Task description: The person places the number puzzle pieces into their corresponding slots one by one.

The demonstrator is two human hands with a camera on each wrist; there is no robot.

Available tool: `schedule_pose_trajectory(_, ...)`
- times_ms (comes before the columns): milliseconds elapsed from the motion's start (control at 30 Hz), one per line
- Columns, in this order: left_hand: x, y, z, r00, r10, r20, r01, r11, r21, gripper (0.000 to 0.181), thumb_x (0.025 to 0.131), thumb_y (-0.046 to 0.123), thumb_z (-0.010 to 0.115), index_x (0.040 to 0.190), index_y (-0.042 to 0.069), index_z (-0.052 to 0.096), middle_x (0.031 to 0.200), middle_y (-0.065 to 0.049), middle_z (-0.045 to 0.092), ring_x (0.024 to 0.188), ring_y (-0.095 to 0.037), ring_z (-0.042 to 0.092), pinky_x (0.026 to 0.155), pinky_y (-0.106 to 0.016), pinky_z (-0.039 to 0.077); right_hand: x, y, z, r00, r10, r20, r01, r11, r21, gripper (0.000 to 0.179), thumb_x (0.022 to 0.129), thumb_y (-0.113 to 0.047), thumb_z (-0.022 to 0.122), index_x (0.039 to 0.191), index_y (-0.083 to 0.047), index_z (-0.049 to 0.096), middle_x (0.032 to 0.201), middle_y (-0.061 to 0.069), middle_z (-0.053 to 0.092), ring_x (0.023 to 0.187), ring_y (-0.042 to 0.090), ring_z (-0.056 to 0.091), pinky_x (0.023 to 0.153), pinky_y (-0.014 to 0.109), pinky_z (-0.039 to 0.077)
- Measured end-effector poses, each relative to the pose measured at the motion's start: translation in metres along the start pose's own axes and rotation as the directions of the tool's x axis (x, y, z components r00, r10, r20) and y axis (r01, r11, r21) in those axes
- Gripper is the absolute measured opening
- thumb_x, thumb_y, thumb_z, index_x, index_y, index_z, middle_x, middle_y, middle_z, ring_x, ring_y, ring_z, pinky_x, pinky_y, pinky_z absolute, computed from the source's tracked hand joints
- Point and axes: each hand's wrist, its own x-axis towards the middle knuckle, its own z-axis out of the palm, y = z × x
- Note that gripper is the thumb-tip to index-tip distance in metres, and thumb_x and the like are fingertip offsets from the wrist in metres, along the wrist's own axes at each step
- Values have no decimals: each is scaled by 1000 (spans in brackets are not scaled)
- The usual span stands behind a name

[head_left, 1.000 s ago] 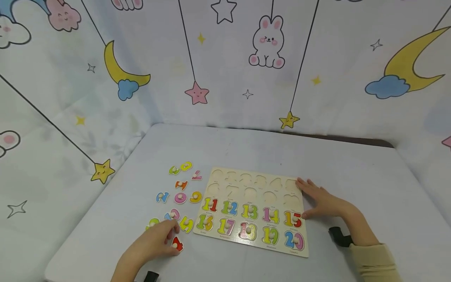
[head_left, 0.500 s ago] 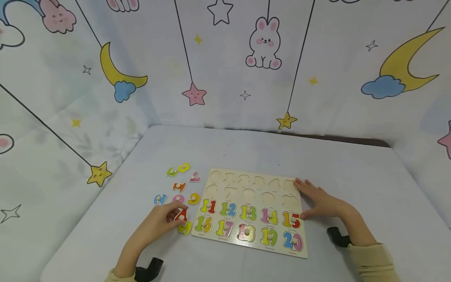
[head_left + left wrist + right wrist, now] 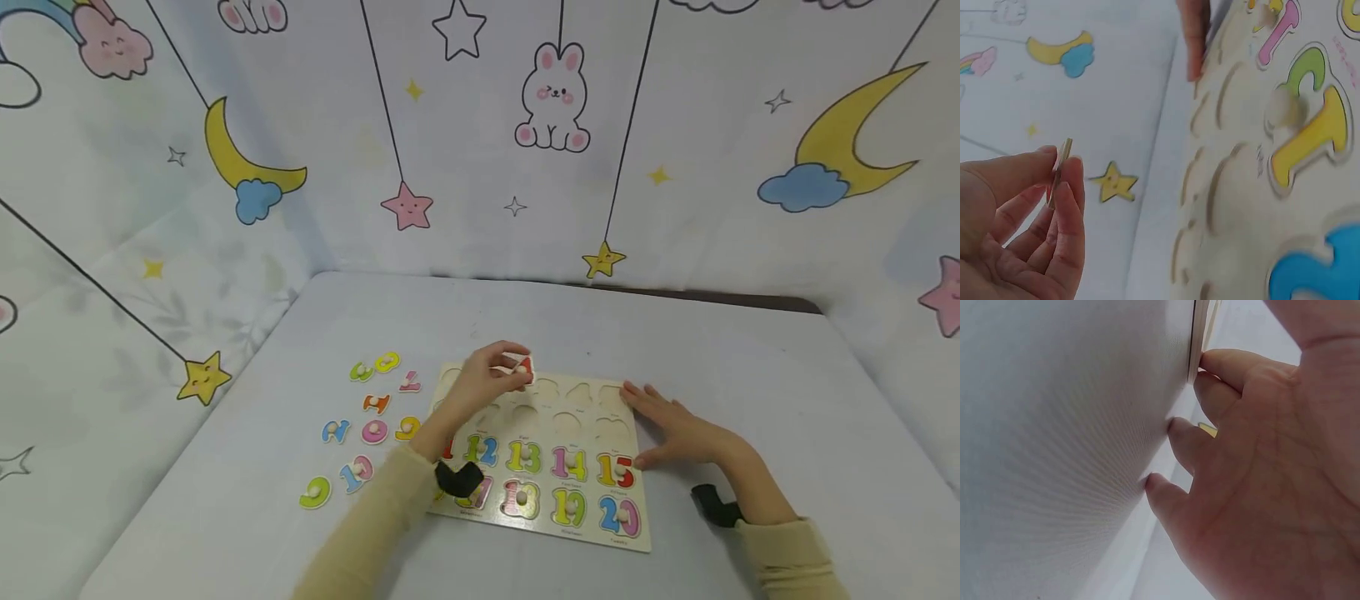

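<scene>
a little red piece (image 3: 527,367) is up in the air, off the number board (image 3: 546,427), in front of the board's top row as the head view sees it. the left hand (image 3: 486,377) pinches it between thumb and fingers. the head view shows the red face; the left wrist view shows only its thin wood side and a bit of red.

the right hand (image 3: 681,427) has its fingers spread out, holding nothing, at the right side of the board. the right wrist view shows what the head view can't: one fingertip touches the board's edge, and two others touch the table (image 3: 705,358).

the board has two rows of hollows (image 3: 567,423) and, below them, two rows of bright numbers like 13 (image 3: 524,457) and 20 (image 3: 619,517). the left arm hides some of them. the left wrist view shows a round knob (image 3: 1288,107) up close, a bit blurry.

nine loose pieces show left of the board, such as an orange one (image 3: 377,403) and a blue one (image 3: 336,431).

the table top is white. behind it hangs a white cloth (image 3: 465,133) with a bunny (image 3: 553,97), moons and stars.
</scene>
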Motion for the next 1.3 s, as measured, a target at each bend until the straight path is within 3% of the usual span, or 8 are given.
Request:
schedule_pose_trajectory(200,49,-20,58,998,-38,46,28,979,203,26,85,11,70,109,5,62,89,-6,67,77,-19,66,68,-26,50,1,2,-1,1000,0,11,0,1000,-2,108,68,-41,80,146,4,21,150,24,14,135,47,0,100,66,0)
schedule_pose_trajectory(400,65,-32,87,1000,-2,-3,3,848,530,15,85,18,71,98,10,67,80,5,63,70,-6,55,63,-19,44,0,3,1,1000,-14,6,14,1000,-6,107,69,-42,80,145,5,22,150,24,14,135,47,1,100,66,1)
schedule_pose_trajectory(600,60,-28,96,997,72,17,-64,718,693,13,86,22,70,93,12,66,77,7,60,66,-6,50,62,-20,41,0,-1,1,1000,-16,4,16,1000,2,106,69,-40,80,145,5,21,150,25,14,135,47,1,101,66,1)
schedule_pose_trajectory(700,58,-28,98,994,99,42,-96,640,763,13,86,24,70,85,13,62,70,8,56,62,-7,48,57,-20,39,0,-1,1,1000,-13,4,13,1000,-6,106,69,-40,80,145,5,22,150,25,14,135,47,1,101,66,1)
schedule_pose_trajectory(800,58,-28,101,990,114,82,-130,529,838,18,87,28,69,81,14,58,68,8,55,61,-8,51,54,-20,40,0,0,2,1000,-11,0,11,1000,-16,107,69,-41,80,145,5,22,150,25,14,135,47,2,101,66,1)
schedule_pose_trajectory(1067,64,-18,104,974,37,222,-224,251,942,30,90,41,59,99,12,56,73,3,60,67,-13,59,56,-25,47,-2,3,0,1000,-16,-8,16,1000,-17,106,69,-42,80,146,4,22,150,25,14,135,46,2,101,66,1)
schedule_pose_trajectory(1167,67,-17,102,967,6,256,-250,234,939,39,91,44,56,111,10,54,74,2,60,66,-13,59,57,-26,48,-2,2,0,1000,-20,-3,20,1000,-11,105,70,-41,79,145,4,22,150,25,13,135,46,1,101,66,1)
schedule_pose_trajectory(1300,70,-20,100,961,-32,275,-256,275,926,52,90,47,54,123,7,48,76,3,61,65,-13,59,59,-26,49,-2,1,1,1000,-27,-2,27,1000,-12,104,70,-40,79,145,5,23,150,25,15,135,47,2,101,66,1)
